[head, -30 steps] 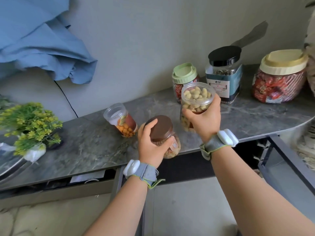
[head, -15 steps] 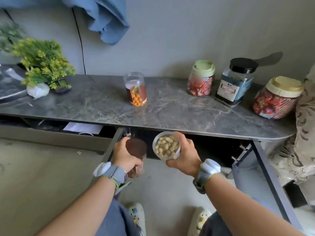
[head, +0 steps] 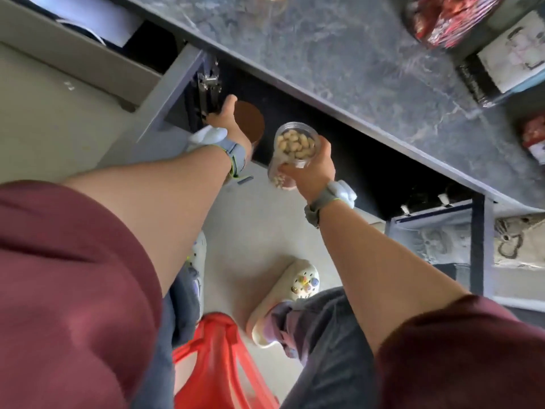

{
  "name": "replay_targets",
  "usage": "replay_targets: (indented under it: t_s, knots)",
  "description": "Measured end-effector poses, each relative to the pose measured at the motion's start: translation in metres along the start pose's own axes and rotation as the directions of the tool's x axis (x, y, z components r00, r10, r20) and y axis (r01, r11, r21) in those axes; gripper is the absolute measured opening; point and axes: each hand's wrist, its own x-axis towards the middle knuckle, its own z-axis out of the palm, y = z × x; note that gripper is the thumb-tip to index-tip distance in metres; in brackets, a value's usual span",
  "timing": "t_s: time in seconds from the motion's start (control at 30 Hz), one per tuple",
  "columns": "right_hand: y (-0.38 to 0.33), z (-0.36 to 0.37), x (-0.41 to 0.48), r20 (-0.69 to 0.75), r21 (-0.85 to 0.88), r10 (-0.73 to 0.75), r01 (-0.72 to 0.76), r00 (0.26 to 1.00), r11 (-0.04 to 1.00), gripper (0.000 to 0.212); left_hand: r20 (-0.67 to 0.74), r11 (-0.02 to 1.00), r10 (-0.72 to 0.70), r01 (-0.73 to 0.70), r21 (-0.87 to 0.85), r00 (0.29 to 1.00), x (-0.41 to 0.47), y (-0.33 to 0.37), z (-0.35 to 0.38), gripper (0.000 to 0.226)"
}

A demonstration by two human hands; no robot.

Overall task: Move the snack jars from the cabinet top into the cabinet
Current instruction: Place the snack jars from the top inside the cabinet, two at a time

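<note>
My left hand (head: 226, 122) grips a brown-lidded jar (head: 250, 121) at the dark opening of the cabinet (head: 348, 160), just below the grey marble cabinet top (head: 339, 60). To its right, my right hand (head: 311, 172) holds a clear-lidded jar of pale nuts (head: 296, 146), tilted, also in front of the opening. On the cabinet top at the upper right stand a jar of red sweets (head: 448, 22), a square jar with a white label (head: 507, 60) and part of another red jar (head: 535, 137), all cut off by the frame.
The left cabinet door (head: 171, 93) and right cabinet door (head: 436, 240) both hang open, flanking my arms. An open drawer (head: 97, 19) with papers lies upper left. A red plastic stool (head: 218, 358) stands by my legs, with my white clogs (head: 298, 281) on the pale floor.
I have bent lower and tilted my view steeply down. Both jars have moved from just below the cabinet top's edge down to the cabinet opening.
</note>
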Motion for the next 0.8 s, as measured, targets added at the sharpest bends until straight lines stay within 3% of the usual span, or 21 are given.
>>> replay_targets:
  t_s: [0.2,0.33,0.5,0.6,0.7,0.8]
  knots:
    - [-0.002,0.043,0.04,-0.202,0.23,0.046,0.001,0.978,0.973,0.086,-0.09,0.949,0.01,-0.038,-0.314,0.996,0.045,-0.003,0.032,0.105]
    - [0.002,0.065,0.057,-0.256,0.254,0.014,0.053,0.966,0.966,0.087,-0.116,0.865,-0.023,-0.038,-0.5,0.993,0.059,-0.008,0.04,0.112]
    - [0.01,0.065,0.065,-0.195,0.249,-0.051,0.1,0.979,0.963,0.086,-0.224,0.843,-0.015,-0.108,-0.528,0.974,0.053,-0.011,0.046,0.068]
    - [0.02,0.061,0.067,-0.094,0.292,-0.032,0.059,0.995,0.955,0.089,-0.213,0.744,-0.195,0.002,-0.668,0.957,0.059,-0.009,0.041,0.013]
    - [0.025,0.052,0.071,0.002,0.331,-0.011,0.01,1.0,0.943,0.083,-0.076,0.611,-0.397,0.201,-0.766,0.915,0.064,-0.017,0.037,0.04]
    - [0.027,0.05,0.071,0.013,0.33,0.037,-0.04,0.999,0.943,0.069,0.158,0.329,-0.32,0.266,-0.906,0.934,0.069,-0.02,0.041,0.027]
